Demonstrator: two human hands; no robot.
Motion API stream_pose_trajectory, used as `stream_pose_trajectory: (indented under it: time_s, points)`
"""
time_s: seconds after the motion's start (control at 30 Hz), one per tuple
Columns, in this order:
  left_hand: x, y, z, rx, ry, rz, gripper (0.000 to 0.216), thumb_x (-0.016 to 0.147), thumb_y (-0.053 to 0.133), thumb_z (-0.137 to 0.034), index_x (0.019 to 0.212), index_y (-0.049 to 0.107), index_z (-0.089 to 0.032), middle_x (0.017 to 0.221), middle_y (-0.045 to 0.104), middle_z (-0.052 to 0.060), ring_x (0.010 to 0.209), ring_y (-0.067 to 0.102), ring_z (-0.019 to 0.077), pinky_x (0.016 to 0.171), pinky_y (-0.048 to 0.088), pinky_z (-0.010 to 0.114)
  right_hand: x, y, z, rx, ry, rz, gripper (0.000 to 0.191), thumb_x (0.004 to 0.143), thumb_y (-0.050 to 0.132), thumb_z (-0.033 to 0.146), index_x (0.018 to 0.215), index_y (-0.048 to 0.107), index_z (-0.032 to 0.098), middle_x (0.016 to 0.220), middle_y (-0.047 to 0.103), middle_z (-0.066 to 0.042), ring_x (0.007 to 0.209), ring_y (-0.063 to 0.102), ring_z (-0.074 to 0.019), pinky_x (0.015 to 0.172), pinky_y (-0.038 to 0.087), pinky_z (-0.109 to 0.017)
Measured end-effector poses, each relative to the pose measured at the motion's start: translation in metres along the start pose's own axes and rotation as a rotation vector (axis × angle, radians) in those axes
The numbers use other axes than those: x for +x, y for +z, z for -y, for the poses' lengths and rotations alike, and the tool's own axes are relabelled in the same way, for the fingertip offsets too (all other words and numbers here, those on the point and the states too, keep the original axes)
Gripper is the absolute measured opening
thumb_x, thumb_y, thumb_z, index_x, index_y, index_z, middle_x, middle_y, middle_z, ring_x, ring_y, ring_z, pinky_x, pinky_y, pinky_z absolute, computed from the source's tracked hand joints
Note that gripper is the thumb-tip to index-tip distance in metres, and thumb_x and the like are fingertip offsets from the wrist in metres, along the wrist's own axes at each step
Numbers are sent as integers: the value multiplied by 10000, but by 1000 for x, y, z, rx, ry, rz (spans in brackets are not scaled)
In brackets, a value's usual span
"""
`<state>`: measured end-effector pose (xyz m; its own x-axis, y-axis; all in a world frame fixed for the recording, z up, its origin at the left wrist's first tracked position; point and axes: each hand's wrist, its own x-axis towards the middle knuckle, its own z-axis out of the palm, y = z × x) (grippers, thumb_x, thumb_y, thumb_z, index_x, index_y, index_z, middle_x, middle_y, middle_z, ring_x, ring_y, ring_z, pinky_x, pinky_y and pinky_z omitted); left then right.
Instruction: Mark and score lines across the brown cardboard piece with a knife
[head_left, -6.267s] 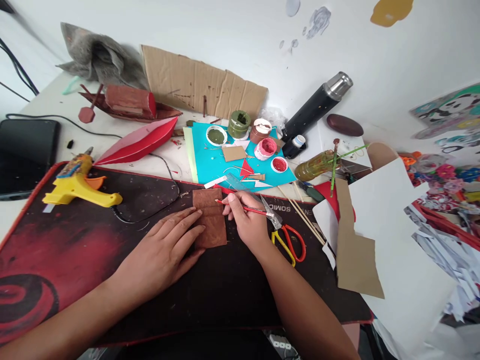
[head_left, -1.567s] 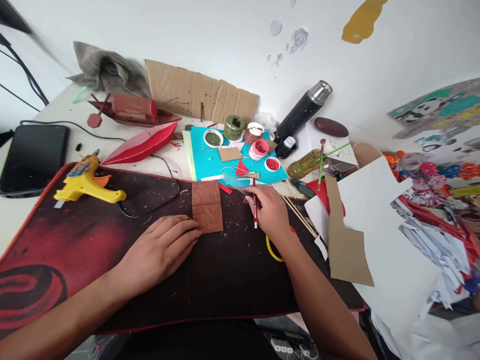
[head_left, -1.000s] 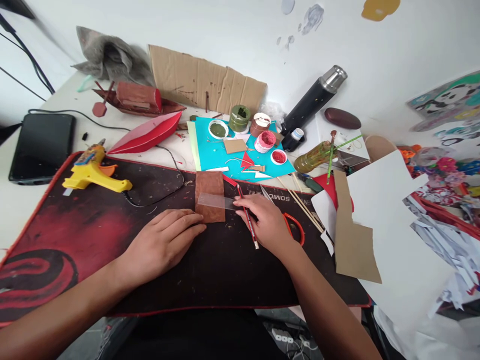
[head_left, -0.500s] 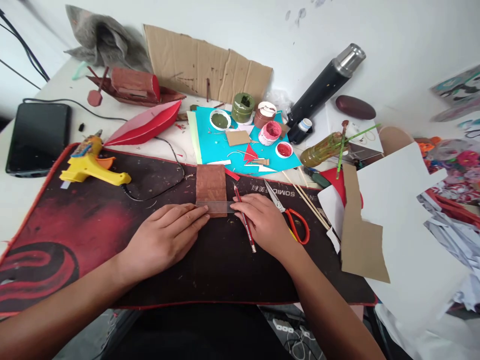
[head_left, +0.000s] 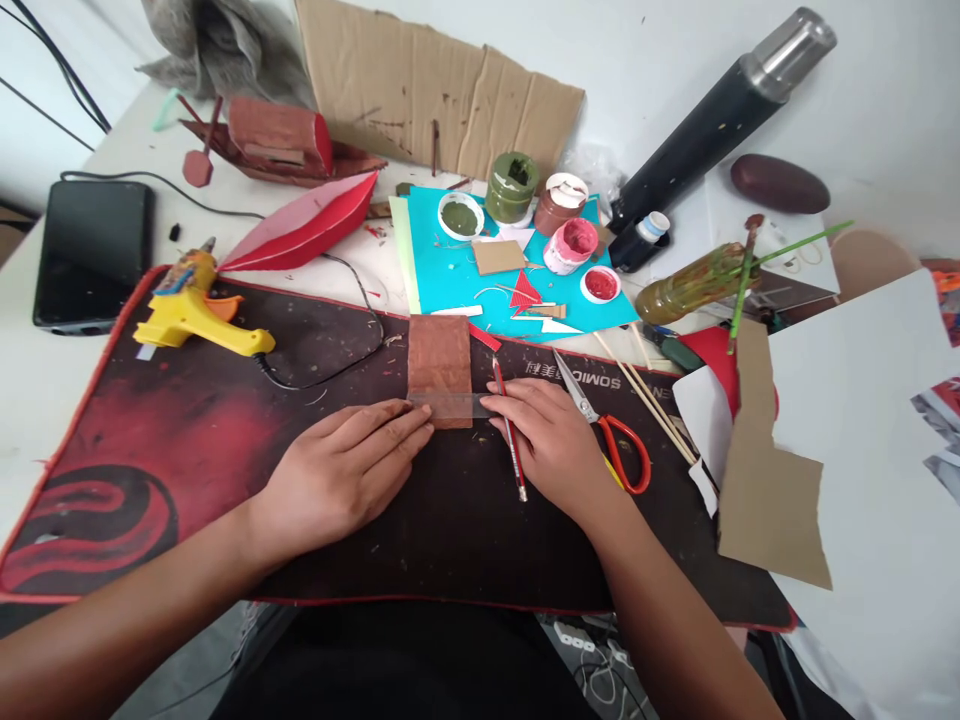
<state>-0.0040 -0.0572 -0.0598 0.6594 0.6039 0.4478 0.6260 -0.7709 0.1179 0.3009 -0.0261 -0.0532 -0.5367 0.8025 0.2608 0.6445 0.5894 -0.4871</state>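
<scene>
A clear ruler (head_left: 452,406) lies crosswise over the lower part of a brown-painted rectangular piece (head_left: 439,352), probably cardboard. At the ruler's left end, my left hand (head_left: 349,460) holds it down with fingertips pressed together; the thumb is hidden. My right hand (head_left: 551,440) has its fingers closed at the ruler's right end. A red-and-black pencil (head_left: 512,440) is tucked in that same hand, its eraser end towards me. Scissors (head_left: 616,440) with orange-red handles lie just right of my right hand.
The dark mat (head_left: 450,540) carries a yellow glue gun (head_left: 199,322) at left. Behind stand paint jars on blue paper (head_left: 457,285), a red boat shape (head_left: 307,235) and a brown model boat (head_left: 274,140). At right are a black flask (head_left: 697,130) and cut cardboard (head_left: 772,500).
My view has shifted, so the scene sits a little differently in it. Both hands stay on the ruler, which has hardly moved on the brown piece.
</scene>
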Motion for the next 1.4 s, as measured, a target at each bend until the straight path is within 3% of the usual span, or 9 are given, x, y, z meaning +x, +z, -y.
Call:
stream_pose_trajectory:
  time_s: [0.23, 0.4, 1.4]
  points:
    - [4, -4, -1, 39, 34, -35, 374, 1039, 731, -161, 1411, 738, -129, 1367, 847, 75, 1229, 809, 245, 1018, 666, 368, 2, 0, 1, -13, -34, -51, 255, 1133, 639, 145, 1308, 798, 242, 1315, 857, -106, 1225, 788, -300, 1069, 654, -513]
    - [6, -7, -1, 54, 39, -24, 305, 1051, 716, -165, 1349, 763, -127, 1351, 853, 74, 1208, 817, 239, 990, 672, 363, 2, 0, 1, -7, -42, -60, 258, 1120, 652, 118, 1306, 787, 235, 1301, 861, -98, 1213, 792, -299, 1070, 658, -507]
    - [9, -9, -1, 13, 20, -18, 293, 1051, 712, -147, 1336, 765, -108, 1318, 863, 72, 1179, 815, 235, 966, 660, 369, 5, -3, 4, 11, -41, -55, 224, 1106, 679, 107, 1279, 790, 199, 1303, 863, -113, 1213, 787, -295, 1067, 664, -500]
